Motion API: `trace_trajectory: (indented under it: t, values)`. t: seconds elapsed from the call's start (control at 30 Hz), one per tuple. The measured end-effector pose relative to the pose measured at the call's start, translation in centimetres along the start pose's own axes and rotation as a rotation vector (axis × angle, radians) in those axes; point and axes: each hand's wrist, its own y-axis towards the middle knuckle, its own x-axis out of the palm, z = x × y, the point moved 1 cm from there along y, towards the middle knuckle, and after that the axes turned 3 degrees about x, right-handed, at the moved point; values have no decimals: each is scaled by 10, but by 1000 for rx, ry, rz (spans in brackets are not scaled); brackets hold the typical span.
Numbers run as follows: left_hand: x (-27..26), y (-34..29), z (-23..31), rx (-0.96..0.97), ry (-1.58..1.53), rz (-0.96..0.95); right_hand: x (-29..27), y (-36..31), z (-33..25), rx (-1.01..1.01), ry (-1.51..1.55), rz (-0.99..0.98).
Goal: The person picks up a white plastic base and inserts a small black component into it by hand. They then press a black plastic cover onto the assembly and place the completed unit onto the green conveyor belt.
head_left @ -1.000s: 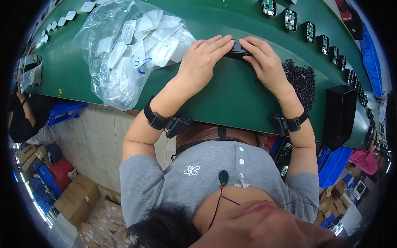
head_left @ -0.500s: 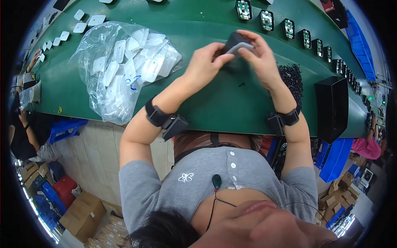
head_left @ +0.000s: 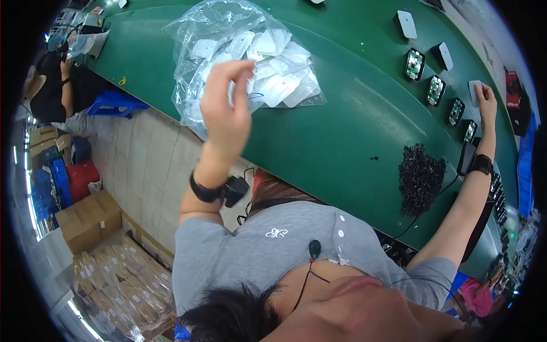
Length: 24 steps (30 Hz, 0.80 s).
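Observation:
My left hand (head_left: 227,111) is over the near part of a clear plastic bag (head_left: 188,85) filled with white plastic covers (head_left: 285,85). Its fingers are bent and slightly blurred, with a gap between thumb and fingers and nothing seen in them. Far to the right, my right hand (head_left: 487,102) grips the edge of a white-covered piece (head_left: 474,93), a black case with a white lid, at the far end of the row. Close by stand two more black cases with white lids (head_left: 407,24) and several open black cases with green circuit boards (head_left: 436,90).
A heap of small black screws (head_left: 421,179) lies on the green table (head_left: 342,137), with one loose screw (head_left: 374,158) beside it. A black box (head_left: 478,228) is partly behind my right arm. At the left sits another person (head_left: 48,91) near a blue stool (head_left: 117,104).
My hands have parted. The case both held is gone from the middle; my right hand has reached far right with a white-lidded piece, and my left has moved over the bag. The view has turned.

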Motion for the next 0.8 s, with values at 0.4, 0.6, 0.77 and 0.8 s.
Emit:
trace_trajectory:
  t: [0.4,0.6,0.77,0.8]
  values:
    - [14,58,-149,26,749,-525,24,-25,-29,-38,-561,244]
    - [2,64,-120,-176,623,-584,94,-223,-159,-637,-85,-304]
    - [-7,43,-69,27,670,-381,135,-303,-162,-653,-101,-490]
    - [-7,41,-43,38,616,-308,137,-307,-159,-666,-117,-457]
